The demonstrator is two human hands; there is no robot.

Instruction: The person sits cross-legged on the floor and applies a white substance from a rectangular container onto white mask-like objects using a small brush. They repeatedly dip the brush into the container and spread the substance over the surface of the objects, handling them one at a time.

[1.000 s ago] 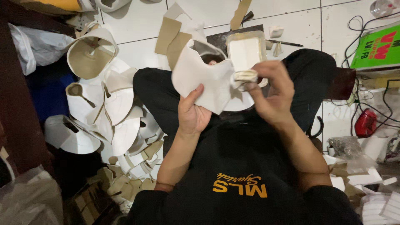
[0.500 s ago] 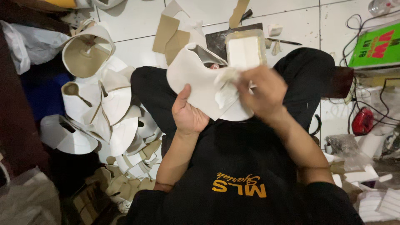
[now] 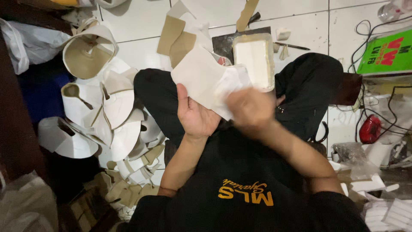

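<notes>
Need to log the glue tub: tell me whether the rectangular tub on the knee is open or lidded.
Open: the rectangular tub has no lid, and pale contents show to its rim.

right hand slid down over white cut piece, piece now tilted flatter

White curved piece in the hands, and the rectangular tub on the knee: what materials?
White curved flexible piece: looks like matte synthetic leather or stiff fabric; it bends without creasing, held by left hand and blurred right hand. Rectangular translucent tub: likely plastic, glossy rim, whitish paste inside.
</notes>
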